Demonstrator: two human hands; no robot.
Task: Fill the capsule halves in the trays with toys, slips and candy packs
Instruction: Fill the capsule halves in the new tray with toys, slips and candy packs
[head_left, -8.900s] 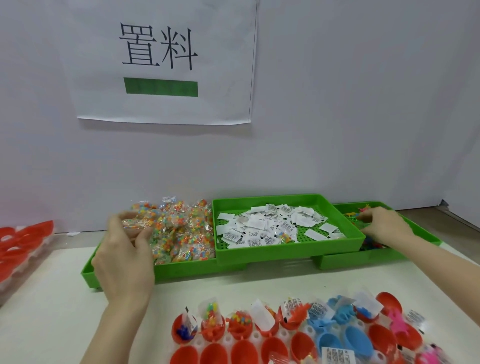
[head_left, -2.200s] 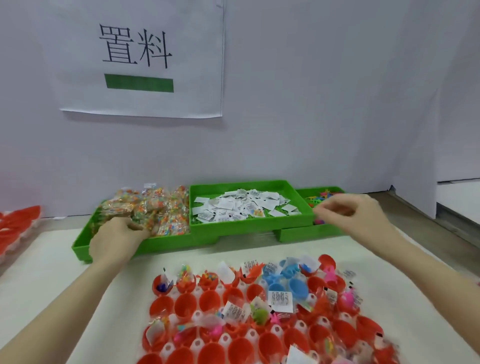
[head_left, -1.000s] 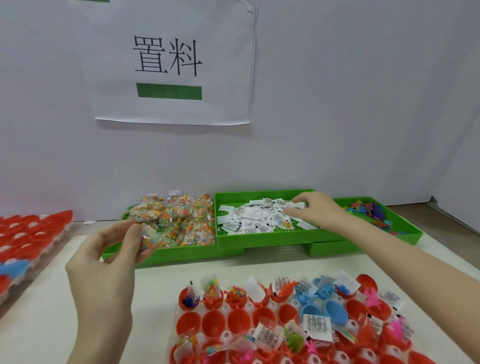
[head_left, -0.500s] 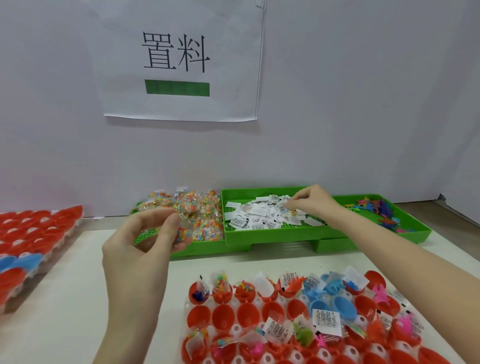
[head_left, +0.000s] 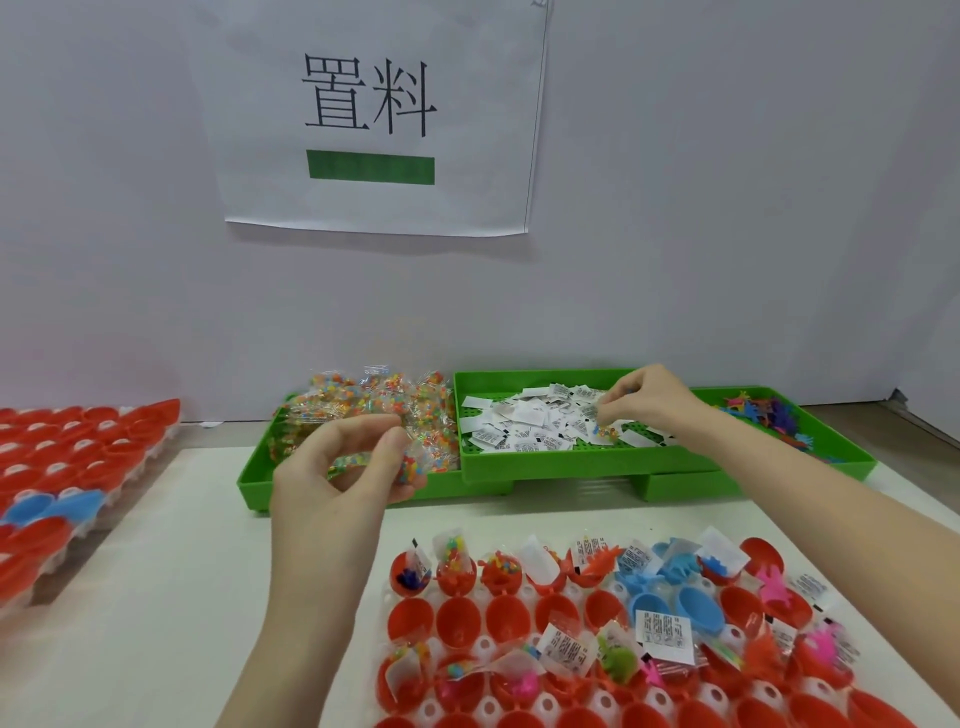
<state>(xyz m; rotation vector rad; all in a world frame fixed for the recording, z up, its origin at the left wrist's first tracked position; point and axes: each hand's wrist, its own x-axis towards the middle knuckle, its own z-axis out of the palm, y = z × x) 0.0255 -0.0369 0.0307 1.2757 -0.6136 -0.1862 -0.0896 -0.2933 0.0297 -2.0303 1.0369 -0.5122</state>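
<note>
A clear candy pack is pinched between thumb and fingers of the left hand, raised in front of the middle green tray. Inside that tray, paper slips are pinched by the right hand. Nearer than that tray, the capsule halves are seen.

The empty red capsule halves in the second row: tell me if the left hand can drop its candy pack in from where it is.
Probably yes. The left hand holds a candy pack in its fingers above the table, and the empty red capsule halves lie open just below and to its right, with nothing between.
</note>
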